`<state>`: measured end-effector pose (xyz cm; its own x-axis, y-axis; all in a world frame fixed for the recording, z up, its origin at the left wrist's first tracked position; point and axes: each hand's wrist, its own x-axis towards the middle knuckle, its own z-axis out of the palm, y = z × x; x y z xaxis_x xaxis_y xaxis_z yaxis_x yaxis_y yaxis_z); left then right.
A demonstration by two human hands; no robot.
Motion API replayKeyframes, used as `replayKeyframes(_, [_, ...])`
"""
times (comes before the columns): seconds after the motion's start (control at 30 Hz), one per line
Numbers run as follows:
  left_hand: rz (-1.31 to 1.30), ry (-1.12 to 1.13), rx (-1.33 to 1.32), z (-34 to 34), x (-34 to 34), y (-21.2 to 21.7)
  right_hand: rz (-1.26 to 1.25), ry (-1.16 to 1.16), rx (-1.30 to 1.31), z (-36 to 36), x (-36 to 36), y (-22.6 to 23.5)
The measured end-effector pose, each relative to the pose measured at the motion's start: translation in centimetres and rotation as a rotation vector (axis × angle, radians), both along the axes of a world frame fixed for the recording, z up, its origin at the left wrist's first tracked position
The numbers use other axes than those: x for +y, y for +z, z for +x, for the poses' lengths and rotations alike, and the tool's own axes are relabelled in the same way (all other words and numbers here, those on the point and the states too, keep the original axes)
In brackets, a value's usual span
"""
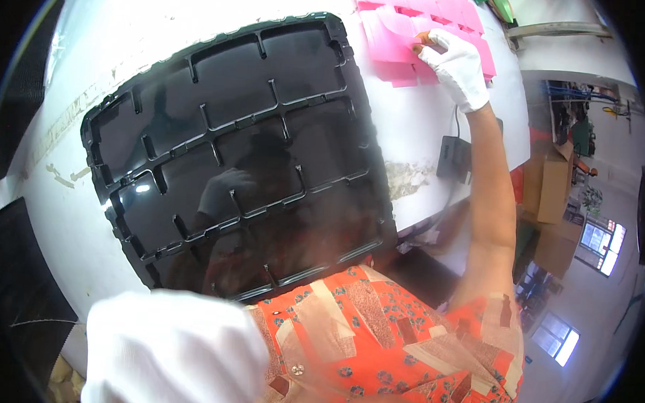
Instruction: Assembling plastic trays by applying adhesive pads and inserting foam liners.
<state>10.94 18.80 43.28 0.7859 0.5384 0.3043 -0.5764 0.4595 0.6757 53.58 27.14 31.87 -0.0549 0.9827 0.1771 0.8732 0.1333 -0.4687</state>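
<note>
Pinching a curled pink sheet (393,42), the right hand (452,69) hasn't freed it yet; blurred left hand (176,353): grip can't be told.

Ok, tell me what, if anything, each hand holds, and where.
Right hand: a pink sheet, pinched at its right edge. Left hand, blurred: can't tell.

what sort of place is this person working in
Probably a small workshop or packing area, though I can't be sure which: a black compartmented tray lies on a white worktable, pink sheets lie beyond it, and cardboard boxes stand in the background.
</note>
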Motion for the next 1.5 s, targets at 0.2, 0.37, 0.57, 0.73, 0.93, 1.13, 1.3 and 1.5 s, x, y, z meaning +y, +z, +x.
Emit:
replayKeyframes(0.2, [-0.144,0.313,0.739,2.6,0.3,-1.9,0.272,-0.444,0.665,4.9,0.8,0.2])
replayKeyframes(0.37, [-0.308,0.146,0.561,7.2,3.4,-4.3,0.475,-0.299,0.592,-0.9,-1.5,7.0])
replayKeyframes(0.57, [-0.558,-0.047,0.103,9.8,10.5,-8.7,0.419,0.221,0.379,-13.0,-9.7,6.3])
replayKeyframes(0.73, [-0.508,0.163,0.304,7.6,11.4,-7.0,0.549,0.475,0.204,-19.3,-14.6,2.0])
replayKeyframes(0.93, [-0.081,0.543,0.816,1.5,11.1,-10.8,0.285,0.532,0.28,-23.8,-18.7,2.9])
replayKeyframes(1.13, [0.183,0.675,0.832,-1.7,7.8,-10.1,0.198,-0.07,0.415,-14.9,-13.3,5.9])
replayKeyframes(1.3, [0.438,0.738,0.846,-2.4,4.8,-8.0,-0.025,-0.173,0.665,-6.0,-3.9,-1.1])
replayKeyframes(1.5, [0.374,0.805,0.83,-4.4,1.1,-5.8,-0.426,0.108,1.171,-5.5,-1.1,-1.3])
